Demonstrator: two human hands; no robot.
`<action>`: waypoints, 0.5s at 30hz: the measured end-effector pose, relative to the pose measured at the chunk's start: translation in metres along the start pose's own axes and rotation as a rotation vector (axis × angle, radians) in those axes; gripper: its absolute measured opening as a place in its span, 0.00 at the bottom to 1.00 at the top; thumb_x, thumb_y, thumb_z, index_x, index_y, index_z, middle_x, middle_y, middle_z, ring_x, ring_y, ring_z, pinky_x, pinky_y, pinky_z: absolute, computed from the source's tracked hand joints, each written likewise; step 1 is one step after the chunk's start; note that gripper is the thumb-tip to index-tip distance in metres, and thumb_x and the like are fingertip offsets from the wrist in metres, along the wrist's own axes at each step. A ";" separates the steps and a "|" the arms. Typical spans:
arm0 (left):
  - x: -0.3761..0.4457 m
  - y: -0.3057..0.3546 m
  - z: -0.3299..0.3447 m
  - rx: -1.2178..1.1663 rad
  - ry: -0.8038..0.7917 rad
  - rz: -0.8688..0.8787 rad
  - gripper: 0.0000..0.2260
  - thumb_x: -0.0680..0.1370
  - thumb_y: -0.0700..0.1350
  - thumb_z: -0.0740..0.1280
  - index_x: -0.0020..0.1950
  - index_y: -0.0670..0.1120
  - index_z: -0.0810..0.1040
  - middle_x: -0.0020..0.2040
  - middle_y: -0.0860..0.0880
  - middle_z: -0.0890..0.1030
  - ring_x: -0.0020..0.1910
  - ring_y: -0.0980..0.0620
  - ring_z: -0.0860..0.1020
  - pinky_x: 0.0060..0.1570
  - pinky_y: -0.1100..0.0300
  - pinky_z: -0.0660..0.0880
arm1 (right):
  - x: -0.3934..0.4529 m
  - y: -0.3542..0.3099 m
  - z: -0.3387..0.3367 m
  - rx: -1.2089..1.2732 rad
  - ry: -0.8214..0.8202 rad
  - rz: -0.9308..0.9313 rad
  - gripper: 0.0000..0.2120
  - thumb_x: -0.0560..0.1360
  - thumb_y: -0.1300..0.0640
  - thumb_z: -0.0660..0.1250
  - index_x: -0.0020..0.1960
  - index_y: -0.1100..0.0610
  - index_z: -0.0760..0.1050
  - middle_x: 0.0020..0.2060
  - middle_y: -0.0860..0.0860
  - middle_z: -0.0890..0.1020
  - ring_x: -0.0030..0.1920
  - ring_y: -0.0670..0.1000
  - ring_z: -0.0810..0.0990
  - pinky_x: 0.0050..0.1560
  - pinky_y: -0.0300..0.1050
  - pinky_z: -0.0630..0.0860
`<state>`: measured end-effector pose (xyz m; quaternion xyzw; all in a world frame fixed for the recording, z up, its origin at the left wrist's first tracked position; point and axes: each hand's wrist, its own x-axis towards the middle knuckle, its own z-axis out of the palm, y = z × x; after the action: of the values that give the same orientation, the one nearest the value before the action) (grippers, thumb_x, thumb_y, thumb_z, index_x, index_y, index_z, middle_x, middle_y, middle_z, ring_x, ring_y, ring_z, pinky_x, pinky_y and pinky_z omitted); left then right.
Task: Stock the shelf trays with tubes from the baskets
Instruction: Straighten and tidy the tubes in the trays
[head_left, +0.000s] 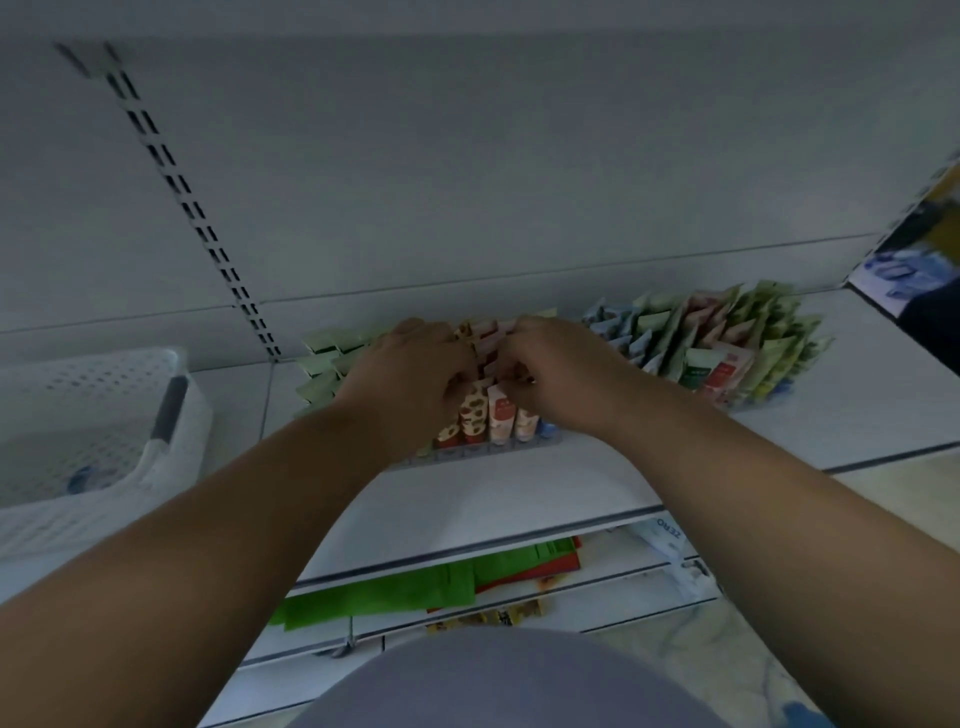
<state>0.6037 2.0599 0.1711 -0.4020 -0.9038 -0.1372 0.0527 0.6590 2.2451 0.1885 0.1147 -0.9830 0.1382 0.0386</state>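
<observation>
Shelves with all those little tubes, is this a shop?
Probably a shop. White metal shelves with a slotted upright strip hold trays of small tubes, the hands are arranging more tubes, and a white basket stands alongside.

Both forearms reaching onto white shelf (519, 483) | left hand (410, 374) and right hand (556, 374) curled among upright tubes (475, 415) in clear tray (467, 449) | second filled tray (727, 343) at right | white basket (78, 415) at left
</observation>
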 end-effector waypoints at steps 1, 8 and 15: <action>0.000 -0.001 0.001 0.000 0.004 0.011 0.15 0.72 0.52 0.55 0.46 0.50 0.81 0.42 0.49 0.77 0.45 0.44 0.74 0.44 0.48 0.75 | 0.000 0.000 0.000 0.002 -0.001 0.007 0.04 0.72 0.56 0.68 0.45 0.55 0.80 0.47 0.55 0.78 0.47 0.57 0.79 0.45 0.50 0.75; -0.004 -0.002 0.001 0.024 0.033 0.035 0.10 0.72 0.48 0.61 0.45 0.48 0.81 0.41 0.48 0.78 0.43 0.43 0.75 0.41 0.49 0.75 | -0.004 0.003 0.003 -0.028 -0.008 0.019 0.06 0.72 0.53 0.69 0.46 0.54 0.79 0.48 0.54 0.78 0.48 0.57 0.78 0.40 0.43 0.67; -0.013 0.003 -0.005 0.021 0.048 -0.028 0.12 0.70 0.46 0.71 0.52 0.47 0.80 0.47 0.46 0.80 0.49 0.42 0.76 0.48 0.53 0.72 | -0.006 -0.002 0.001 -0.052 0.053 -0.051 0.09 0.70 0.52 0.72 0.46 0.56 0.78 0.49 0.52 0.79 0.50 0.53 0.78 0.41 0.40 0.63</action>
<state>0.6143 2.0508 0.1734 -0.3854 -0.9091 -0.1382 0.0768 0.6651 2.2439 0.1879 0.1351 -0.9816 0.1146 0.0712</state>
